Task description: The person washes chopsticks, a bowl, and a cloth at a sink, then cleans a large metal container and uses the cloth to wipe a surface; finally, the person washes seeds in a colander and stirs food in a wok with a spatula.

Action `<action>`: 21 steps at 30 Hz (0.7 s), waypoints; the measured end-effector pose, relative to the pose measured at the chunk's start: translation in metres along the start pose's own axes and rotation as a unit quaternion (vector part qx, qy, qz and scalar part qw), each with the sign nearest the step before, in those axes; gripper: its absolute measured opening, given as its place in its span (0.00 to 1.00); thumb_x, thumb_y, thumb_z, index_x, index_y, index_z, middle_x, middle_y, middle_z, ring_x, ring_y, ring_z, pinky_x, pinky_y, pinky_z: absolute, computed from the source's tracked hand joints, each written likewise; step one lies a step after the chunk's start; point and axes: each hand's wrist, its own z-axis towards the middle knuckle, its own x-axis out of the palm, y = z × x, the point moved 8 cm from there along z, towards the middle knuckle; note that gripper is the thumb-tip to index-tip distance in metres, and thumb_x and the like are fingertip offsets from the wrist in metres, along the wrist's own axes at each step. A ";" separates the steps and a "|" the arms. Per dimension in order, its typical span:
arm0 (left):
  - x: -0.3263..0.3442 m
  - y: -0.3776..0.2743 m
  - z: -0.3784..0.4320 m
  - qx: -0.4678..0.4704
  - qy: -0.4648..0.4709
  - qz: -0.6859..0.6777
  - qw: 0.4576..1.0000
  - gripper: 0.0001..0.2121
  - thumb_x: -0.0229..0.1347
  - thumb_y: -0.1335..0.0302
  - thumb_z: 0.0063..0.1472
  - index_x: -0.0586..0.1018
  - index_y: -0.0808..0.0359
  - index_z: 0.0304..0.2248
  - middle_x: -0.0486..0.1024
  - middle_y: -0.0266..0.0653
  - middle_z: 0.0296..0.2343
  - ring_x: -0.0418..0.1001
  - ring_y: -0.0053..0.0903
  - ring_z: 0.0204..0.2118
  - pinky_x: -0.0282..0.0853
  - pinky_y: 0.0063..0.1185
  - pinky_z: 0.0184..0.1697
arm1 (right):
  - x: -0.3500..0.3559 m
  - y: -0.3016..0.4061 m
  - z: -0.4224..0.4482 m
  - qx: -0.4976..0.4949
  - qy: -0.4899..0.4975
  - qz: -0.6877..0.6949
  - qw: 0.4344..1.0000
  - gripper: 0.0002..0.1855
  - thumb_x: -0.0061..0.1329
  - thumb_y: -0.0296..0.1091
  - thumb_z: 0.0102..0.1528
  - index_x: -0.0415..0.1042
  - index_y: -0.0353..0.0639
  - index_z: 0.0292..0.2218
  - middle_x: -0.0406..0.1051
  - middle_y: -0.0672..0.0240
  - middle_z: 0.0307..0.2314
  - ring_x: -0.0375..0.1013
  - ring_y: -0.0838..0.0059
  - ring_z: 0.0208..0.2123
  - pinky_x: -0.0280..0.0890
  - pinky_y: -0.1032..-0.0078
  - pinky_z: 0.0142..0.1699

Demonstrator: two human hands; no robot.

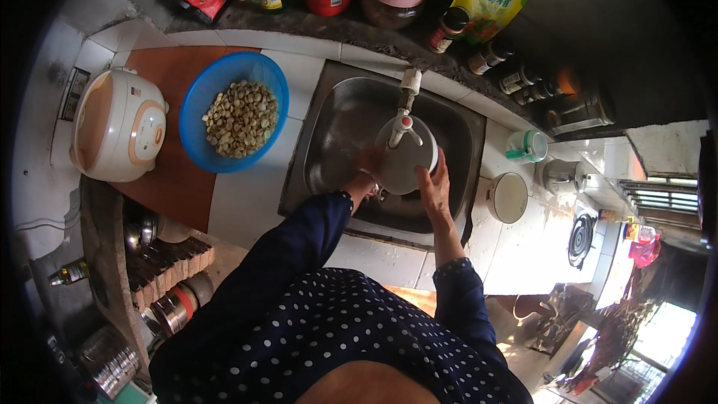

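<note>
A round, pale bowl or dish (pixel 399 173) is tilted beneath the tap (pixel 405 126), inside the stainless steel sink (pixel 335 123). My right hand (pixel 435 186) grips its right rim, thumb on the near side and fingers along the outer edge. On the dish's left side my left hand (pixel 367 174) is blurred, and part of it is hidden. Whether it grips or only touches the dish cannot be told. The tap has a white lever with a red dot and sits above the dish's far part.
Left of the sink stands a blue plastic colander (pixel 188 143) of shelled beans, beside a white rice cooker (pixel 120 126). An enamel bowl (pixel 507 197) and a green-lidded jar (pixel 526 147) are at the right. Bottles, jars and a seasoning pouch (pixel 493 0) line the ledge behind.
</note>
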 end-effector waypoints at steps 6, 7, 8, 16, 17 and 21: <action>0.079 -0.018 -0.049 -0.291 0.274 -0.649 0.647 0.16 0.47 0.57 0.50 0.71 0.63 0.29 0.70 0.32 0.19 0.68 0.23 0.20 0.65 0.25 0.25 | -0.001 -0.012 -0.004 -0.062 -0.110 0.098 0.987 0.35 0.37 0.38 0.38 0.45 0.38 0.49 0.56 0.49 0.40 0.57 0.57 0.43 0.52 0.71 0.47; 0.071 -0.001 -0.039 -0.281 0.274 -0.623 0.677 0.19 0.45 0.55 0.51 0.71 0.64 0.29 0.71 0.34 0.19 0.68 0.22 0.22 0.65 0.25 0.26 | 0.006 -0.002 -0.001 -0.064 -0.091 0.120 0.987 0.34 0.37 0.37 0.38 0.45 0.37 0.48 0.57 0.49 0.40 0.58 0.58 0.42 0.52 0.72 0.47; 0.059 0.027 -0.012 -0.202 0.224 -0.500 0.812 0.17 0.46 0.57 0.50 0.70 0.64 0.30 0.70 0.36 0.18 0.68 0.25 0.22 0.64 0.25 0.27 | 0.009 0.008 -0.003 -0.066 -0.056 0.144 0.986 0.32 0.36 0.37 0.40 0.48 0.36 0.48 0.59 0.51 0.38 0.61 0.60 0.39 0.54 0.73 0.45; -0.105 -0.028 0.000 0.152 -0.093 -0.166 0.970 0.13 0.48 0.64 0.45 0.72 0.62 0.29 0.68 0.41 0.28 0.65 0.34 0.36 0.60 0.27 0.39 | 0.013 -0.024 0.008 0.121 0.013 0.245 0.962 0.30 0.35 0.40 0.43 0.51 0.35 0.47 0.62 0.54 0.36 0.63 0.66 0.38 0.56 0.76 0.43; -0.113 -0.043 -0.014 0.174 -0.122 -0.153 0.965 0.11 0.47 0.65 0.47 0.72 0.61 0.29 0.66 0.40 0.31 0.62 0.34 0.38 0.57 0.26 0.41 | 0.021 -0.025 0.009 0.145 0.015 0.235 0.961 0.29 0.36 0.41 0.43 0.53 0.37 0.46 0.63 0.54 0.34 0.63 0.64 0.37 0.59 0.73 0.39; -0.044 -0.072 -0.017 0.272 0.161 -0.037 0.948 0.17 0.46 0.66 0.48 0.66 0.66 0.37 0.63 0.42 0.32 0.58 0.35 0.40 0.53 0.25 0.45 | 0.031 -0.036 0.027 0.028 0.019 0.164 0.986 0.25 0.37 0.42 0.43 0.59 0.39 0.42 0.64 0.58 0.30 0.64 0.65 0.34 0.60 0.74 0.38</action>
